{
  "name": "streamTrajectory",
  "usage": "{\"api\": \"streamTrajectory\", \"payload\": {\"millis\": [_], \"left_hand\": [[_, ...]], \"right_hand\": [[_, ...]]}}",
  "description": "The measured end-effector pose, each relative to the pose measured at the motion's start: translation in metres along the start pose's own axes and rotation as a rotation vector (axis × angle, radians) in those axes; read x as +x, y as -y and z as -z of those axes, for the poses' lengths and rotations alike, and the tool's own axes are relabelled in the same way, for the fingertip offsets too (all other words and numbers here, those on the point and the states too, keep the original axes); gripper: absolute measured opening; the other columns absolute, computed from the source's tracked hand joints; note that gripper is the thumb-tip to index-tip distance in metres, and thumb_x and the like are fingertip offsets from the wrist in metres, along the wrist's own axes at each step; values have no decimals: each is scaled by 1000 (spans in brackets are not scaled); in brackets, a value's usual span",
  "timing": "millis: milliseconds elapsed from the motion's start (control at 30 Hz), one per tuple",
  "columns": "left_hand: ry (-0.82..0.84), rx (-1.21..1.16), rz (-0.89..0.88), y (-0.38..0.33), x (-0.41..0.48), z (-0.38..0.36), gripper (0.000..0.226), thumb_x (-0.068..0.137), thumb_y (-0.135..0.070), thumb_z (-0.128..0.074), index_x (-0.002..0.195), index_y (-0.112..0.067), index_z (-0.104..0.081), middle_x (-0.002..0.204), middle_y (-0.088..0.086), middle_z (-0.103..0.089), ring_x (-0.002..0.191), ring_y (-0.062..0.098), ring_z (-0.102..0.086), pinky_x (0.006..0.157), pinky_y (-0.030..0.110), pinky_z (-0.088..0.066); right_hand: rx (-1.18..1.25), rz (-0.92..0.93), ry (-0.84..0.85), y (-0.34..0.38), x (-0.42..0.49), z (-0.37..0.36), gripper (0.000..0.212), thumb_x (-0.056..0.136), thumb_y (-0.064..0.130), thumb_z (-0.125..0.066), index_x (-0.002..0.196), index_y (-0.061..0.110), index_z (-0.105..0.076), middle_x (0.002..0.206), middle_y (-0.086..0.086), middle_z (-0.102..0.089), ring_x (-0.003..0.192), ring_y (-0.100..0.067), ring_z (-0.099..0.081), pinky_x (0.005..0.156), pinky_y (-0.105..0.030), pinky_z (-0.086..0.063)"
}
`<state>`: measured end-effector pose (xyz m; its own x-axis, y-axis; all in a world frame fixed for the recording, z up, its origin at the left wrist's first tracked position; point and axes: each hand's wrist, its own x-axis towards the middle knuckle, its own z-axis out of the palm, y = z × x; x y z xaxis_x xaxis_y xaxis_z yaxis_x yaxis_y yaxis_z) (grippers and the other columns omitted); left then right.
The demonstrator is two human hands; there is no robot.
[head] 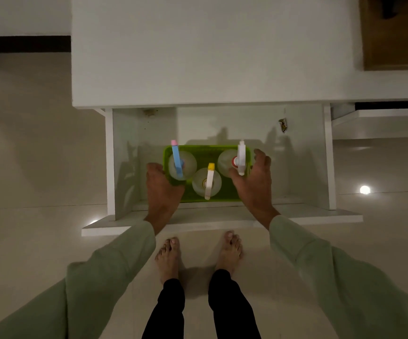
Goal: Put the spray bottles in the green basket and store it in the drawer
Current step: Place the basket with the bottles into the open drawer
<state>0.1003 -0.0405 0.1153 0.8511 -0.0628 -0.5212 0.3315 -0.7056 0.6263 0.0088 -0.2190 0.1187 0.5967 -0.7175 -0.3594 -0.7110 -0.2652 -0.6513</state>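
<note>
A green basket (204, 150) sits inside the open white drawer (222, 221), seen from above. Three clear spray bottles stand in it: one with a blue and pink trigger (177, 160) at the left, one with a yellow-tipped white trigger (209, 182) at the front middle, one with a white trigger and red collar (239, 159) at the right. My left hand (162, 189) grips the basket's left end. My right hand (254, 179) is at the right end, fingers spread, and whether it touches the rim is unclear.
The white cabinet top (210, 57) overhangs the back of the drawer. A small dark scrap (282, 124) lies at the drawer's back right. My bare feet (198, 253) stand on the glossy tiled floor just in front of the drawer front.
</note>
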Motion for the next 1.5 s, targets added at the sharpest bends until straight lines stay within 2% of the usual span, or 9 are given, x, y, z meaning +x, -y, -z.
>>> {"api": "streamTrajectory", "payload": {"millis": [133, 233, 433, 667, 967, 1067, 1233, 1367, 1500], "left_hand": [[23, -29, 94, -5, -28, -3, 27, 72, -8, -74, 83, -14, -49, 82, 2, -55, 77, 21, -52, 54, 25, -35], [134, -24, 54, -13, -38, -14, 18, 80, -15, -73, 93, -11, -61, 86, 0, -62, 80, 16, -56, 62, 20, -39], [265, -76, 12, -28, -38, -30, 29, 89, -16, -68, 116, -6, -60, 102, 14, -72, 91, 27, -70, 82, 43, -60], [304, -112, 45, -31, -39, -29, 24, 90, -13, -65, 112, -4, -61, 98, 19, -73, 89, 33, -72, 84, 52, -59], [265, 43, -44, -28, -44, -18, 31, 89, -7, -64, 119, -8, -60, 107, 10, -68, 87, 19, -63, 74, 23, -51], [198, 24, -119, -27, -58, 0, 28, 89, -2, -62, 117, -6, -63, 103, 5, -67, 77, 10, -60, 64, 6, -46], [-271, -149, -209, -12, -102, 45, 16, 92, -8, -60, 106, -13, -65, 105, -4, -63, 92, 13, -61, 82, 25, -52], [-632, -298, 183, 12, -118, 57, 36, 87, -15, -67, 119, -4, -53, 117, 8, -46, 99, 19, -49, 96, 44, -48], [-589, -758, 732, 20, -112, 58, 60, 88, -19, -71, 136, -10, -36, 135, 11, -44, 113, 27, -55, 91, 47, -56]], "right_hand": [[9, -66, -238, 14, -26, 2, 34, 82, 13, -71, 109, 2, -52, 106, -13, -55, 84, -22, -53, 68, -33, -42], [91, -39, -93, 23, -43, -5, 10, 88, 10, -65, 94, 5, -59, 77, -8, -63, 67, -22, -57, 60, -35, -45], [36, 1, 214, 36, -40, -21, 29, 100, 31, -56, 118, 10, -65, 90, -11, -74, 82, -26, -69, 76, -44, -59], [36, 38, 233, 37, -35, -16, 20, 98, 22, -57, 103, 7, -70, 81, -13, -73, 73, -29, -68, 70, -42, -57], [56, 51, 208, 30, -41, -3, 23, 97, 24, -60, 108, 6, -67, 82, -8, -74, 76, -20, -70, 66, -33, -55], [69, 101, 93, 30, -53, 10, 15, 97, 18, -59, 101, 6, -68, 84, -11, -72, 76, -26, -69, 70, -44, -58], [146, -65, -416, 12, -87, 42, 16, 93, 16, -63, 107, 8, -61, 106, -8, -55, 97, -29, -56, 82, -41, -50], [323, -535, -644, -9, -108, 54, 42, 95, 22, -64, 125, 2, -44, 129, -20, -40, 117, -35, -43, 95, -47, -44], [807, -937, -505, -13, -113, 61, 59, 98, 49, -55, 144, 21, -32, 144, -13, -38, 114, -31, -56, 95, -51, -54]]}}
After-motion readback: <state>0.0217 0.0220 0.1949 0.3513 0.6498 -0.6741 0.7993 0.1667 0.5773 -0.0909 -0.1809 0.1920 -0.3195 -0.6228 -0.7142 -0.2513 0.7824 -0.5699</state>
